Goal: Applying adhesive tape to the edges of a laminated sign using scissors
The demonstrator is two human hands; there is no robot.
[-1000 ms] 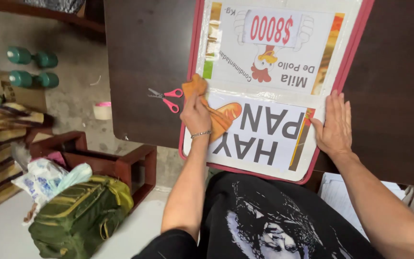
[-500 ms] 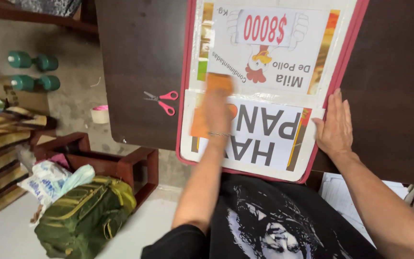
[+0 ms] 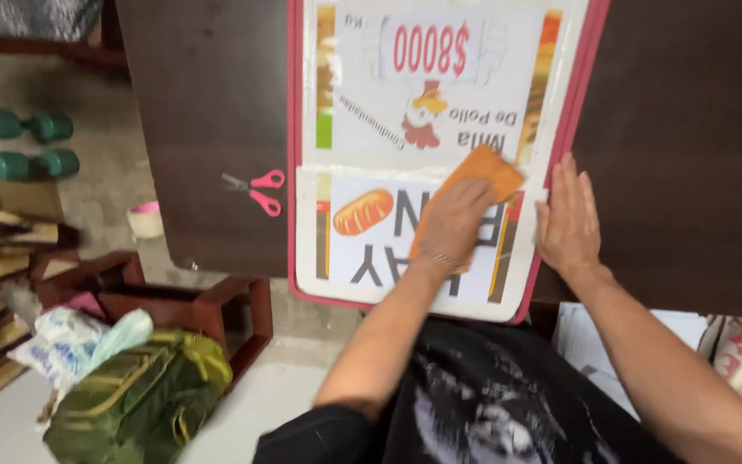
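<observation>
L hand (image 3: 455, 219) moved right across sign (image 3: 362, 249), fingers flat pressing orange card (image 3: 483, 176) | R hand (image 3: 567, 219) stays, fingers together on edge | smoothing nearly across

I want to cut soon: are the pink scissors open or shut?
Open. The scissors lie flat on the dark table, handles apart, untouched by either hand.
</observation>
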